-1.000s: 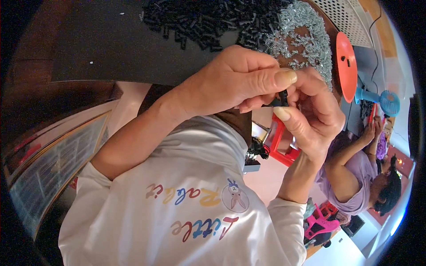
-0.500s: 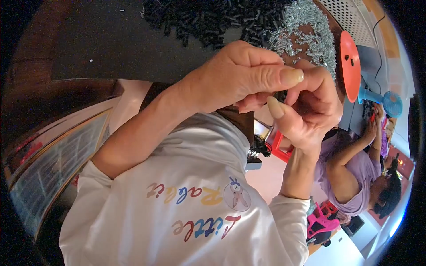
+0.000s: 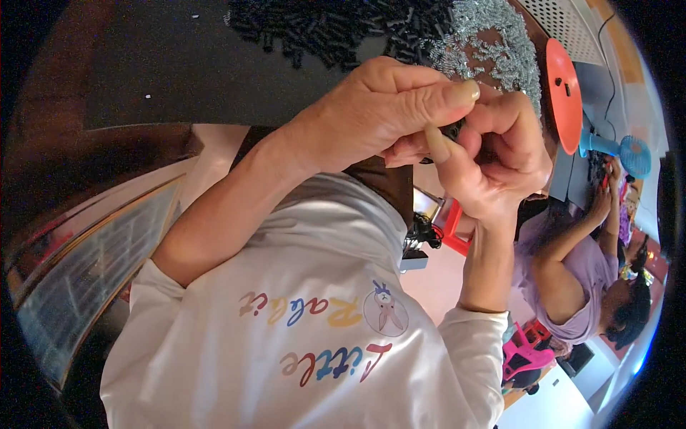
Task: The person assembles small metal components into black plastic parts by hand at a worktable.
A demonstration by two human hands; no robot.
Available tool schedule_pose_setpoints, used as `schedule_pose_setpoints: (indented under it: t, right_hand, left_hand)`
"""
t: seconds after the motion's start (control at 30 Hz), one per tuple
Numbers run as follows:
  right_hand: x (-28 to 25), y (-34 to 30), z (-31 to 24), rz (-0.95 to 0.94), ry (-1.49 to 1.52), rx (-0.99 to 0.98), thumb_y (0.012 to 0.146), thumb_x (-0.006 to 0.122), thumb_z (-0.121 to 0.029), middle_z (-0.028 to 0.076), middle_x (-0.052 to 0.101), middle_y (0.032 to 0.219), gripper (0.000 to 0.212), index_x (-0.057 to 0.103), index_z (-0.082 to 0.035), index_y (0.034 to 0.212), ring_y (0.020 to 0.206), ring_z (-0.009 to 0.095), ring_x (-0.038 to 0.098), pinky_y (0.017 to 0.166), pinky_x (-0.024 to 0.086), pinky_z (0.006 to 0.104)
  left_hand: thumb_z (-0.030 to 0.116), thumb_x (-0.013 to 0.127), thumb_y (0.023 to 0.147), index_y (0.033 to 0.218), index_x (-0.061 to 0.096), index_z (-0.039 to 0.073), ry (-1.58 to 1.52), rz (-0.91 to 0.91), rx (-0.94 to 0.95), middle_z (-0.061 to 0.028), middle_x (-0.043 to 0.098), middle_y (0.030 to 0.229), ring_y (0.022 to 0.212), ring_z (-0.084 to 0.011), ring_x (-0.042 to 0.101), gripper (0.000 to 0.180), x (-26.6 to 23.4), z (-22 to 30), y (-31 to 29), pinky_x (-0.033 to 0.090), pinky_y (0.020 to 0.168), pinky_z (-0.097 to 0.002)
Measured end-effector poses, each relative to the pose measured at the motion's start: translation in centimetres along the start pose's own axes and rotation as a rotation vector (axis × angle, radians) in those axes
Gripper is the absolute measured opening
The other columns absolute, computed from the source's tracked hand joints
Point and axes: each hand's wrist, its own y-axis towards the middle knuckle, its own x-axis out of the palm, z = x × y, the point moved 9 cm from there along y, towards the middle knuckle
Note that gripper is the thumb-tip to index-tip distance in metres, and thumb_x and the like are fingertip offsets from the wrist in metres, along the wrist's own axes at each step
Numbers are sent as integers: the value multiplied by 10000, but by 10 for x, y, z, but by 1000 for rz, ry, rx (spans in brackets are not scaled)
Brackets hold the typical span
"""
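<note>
Over the near side of the dark table, my left hand (image 3: pixel 386 107) and my right hand (image 3: pixel 496 161) meet with their fingertips together. Between them shows a small black piece (image 3: pixel 451 130), mostly covered by the fingers; its kind is hard to tell. The right thumb and bent forefinger close around it. My left thumb presses down on the left fingers, and whatever lies under it is hidden. Past my hands is a heap of short black tubes (image 3: pixel 336 32). Beside it, farther right, spreads a pile of small silver springs (image 3: pixel 525 61).
A red plate (image 3: pixel 561 107) with a few small black pieces sits right of the springs, near a white perforated tray (image 3: pixel 564 28). Beyond are a blue handheld fan (image 3: pixel 632 156) and a co-worker in lavender (image 3: pixel 572 279). Tiny white bits lie on the dark tabletop (image 3: pixel 179 71).
Both hands have shifted slightly up and left. The right thumb has moved up closer to the left thumb, and more of the black piece now shows between the hands.
</note>
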Motion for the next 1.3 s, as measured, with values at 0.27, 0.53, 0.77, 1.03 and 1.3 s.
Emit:
schedule_pose_setpoints:
  t: [0.27,0.53,0.77,1.03,1.3]
  right_hand:
    - [-15,-13,-5,12,-61,-47,634,799,-94,37,511,650,302,543,-54,789,565,133,507,521,431,256]
    - [-193,-16,94,255,-664,409,818,679,-166,74,637,812,305,605,40,1031,736,110,558,677,461,248]
    - [-214,-18,125,173,-692,558,855,642,-176,28,627,852,332,609,0,1134,718,68,534,617,430,204]
    - [-77,13,59,-32,-438,375,873,599,-72,51,628,880,175,620,8,1028,833,122,573,762,455,246]
    - [26,66,34,-390,-454,-78,764,586,37,132,543,843,210,608,-13,967,771,317,578,678,472,361]
  left_hand:
    - [402,519,939,659,515,81,132,37,-40,49,424,520,446,-26,358,427,2,-13,-4,255,400,-200]
    - [321,434,977,590,393,84,245,32,47,7,405,515,442,-78,359,455,6,-2,1,292,423,-238]
    - [252,460,972,613,438,67,244,25,-1,24,415,529,462,-55,364,405,4,-2,-4,291,428,-230]
    - [206,624,874,602,433,35,664,-47,232,-49,356,521,473,-113,349,374,20,8,-7,291,447,-308]
    - [196,673,825,571,418,35,797,-28,467,-105,403,500,430,-250,423,395,26,34,-17,302,424,-364]
